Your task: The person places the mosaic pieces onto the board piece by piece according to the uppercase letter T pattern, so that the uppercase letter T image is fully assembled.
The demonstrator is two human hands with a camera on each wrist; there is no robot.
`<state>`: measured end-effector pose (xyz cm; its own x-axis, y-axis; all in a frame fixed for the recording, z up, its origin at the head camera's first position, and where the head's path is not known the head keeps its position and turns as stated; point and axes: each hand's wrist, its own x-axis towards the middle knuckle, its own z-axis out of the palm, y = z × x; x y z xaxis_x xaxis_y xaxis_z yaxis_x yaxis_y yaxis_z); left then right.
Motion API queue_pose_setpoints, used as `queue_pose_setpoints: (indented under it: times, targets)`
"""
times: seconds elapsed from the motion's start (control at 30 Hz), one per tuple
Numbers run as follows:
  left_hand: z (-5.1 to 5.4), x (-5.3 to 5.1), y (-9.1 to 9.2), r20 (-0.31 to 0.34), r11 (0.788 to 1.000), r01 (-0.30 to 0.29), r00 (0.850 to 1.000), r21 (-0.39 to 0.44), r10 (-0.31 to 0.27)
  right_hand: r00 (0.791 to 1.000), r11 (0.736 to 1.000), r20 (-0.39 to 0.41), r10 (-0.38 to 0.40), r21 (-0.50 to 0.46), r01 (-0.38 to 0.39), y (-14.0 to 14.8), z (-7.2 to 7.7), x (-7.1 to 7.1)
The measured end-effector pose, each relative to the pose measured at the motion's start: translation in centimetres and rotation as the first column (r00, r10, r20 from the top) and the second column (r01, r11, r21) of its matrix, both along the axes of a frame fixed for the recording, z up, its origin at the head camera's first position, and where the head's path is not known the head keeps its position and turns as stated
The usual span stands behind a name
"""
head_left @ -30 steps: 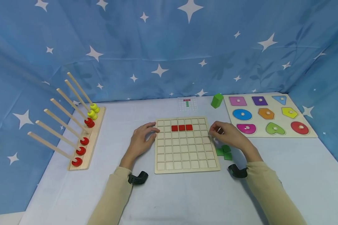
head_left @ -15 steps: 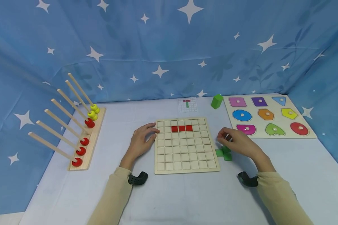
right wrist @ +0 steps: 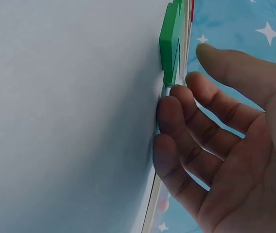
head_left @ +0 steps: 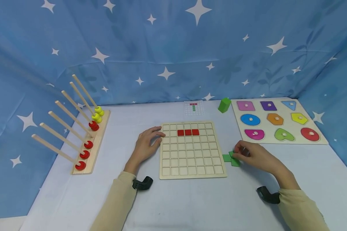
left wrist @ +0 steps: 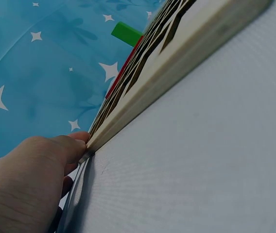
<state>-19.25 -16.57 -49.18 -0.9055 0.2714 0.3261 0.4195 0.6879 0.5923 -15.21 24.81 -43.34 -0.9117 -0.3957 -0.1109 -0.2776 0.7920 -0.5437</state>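
My right hand (head_left: 258, 158) is by the green tiles (head_left: 227, 158), just right of the wooden board (head_left: 192, 150). The head view hides the gap, but the right wrist view shows my fingers (right wrist: 171, 114) curved loosely, holding nothing. My left hand (head_left: 146, 144) is loose too, touching the board's left edge. The worktop (head_left: 188, 205) has lots of room in front.

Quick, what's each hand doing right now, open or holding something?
Left hand: open, touching the left edge of the wooden grid board.
Right hand: open, fingers loosely curled by the green square tiles, holding nothing.
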Motion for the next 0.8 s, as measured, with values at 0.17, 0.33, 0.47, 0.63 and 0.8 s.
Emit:
queue_pose_setpoints:
  times: [0.17, 0.33, 0.47, 0.63, 0.8]
  targets:
    - [0.1, 0.0, 0.0, -0.01, 1.0, 0.003, 1.0, 0.002, -0.003, 0.999, 1.0, 0.032, -0.006, 0.006, 0.005, 0.4, 0.0, 0.8]
    - [0.0, 0.5, -0.4, -0.013, 1.0, -0.001, 1.0, -0.014, 0.0, 0.999, 1.0, 0.042, 0.01, 0.004, -0.01, 0.2, -0.4, 1.3]
    - [0.0, 0.9, -0.9, -0.02, 1.0, -0.022, 1.0, -0.007, 0.022, 0.997, 0.998, 0.037, 0.062, -0.003, -0.062, -0.3, -0.8, 1.5]
    - [-0.1, 0.6, -0.6, -0.034, 1.0, 0.01, 0.999, 0.003, -0.01, 0.997, 0.997, 0.01, 0.073, 0.023, -0.073, -0.1, -0.5, 1.5]
    - [0.1, 0.1, 0.0, -0.031, 1.0, 0.014, 0.999, 0.011, -0.013, 0.997, 0.996, -0.007, 0.072, 0.045, -0.072, 0.5, -0.1, 1.4]
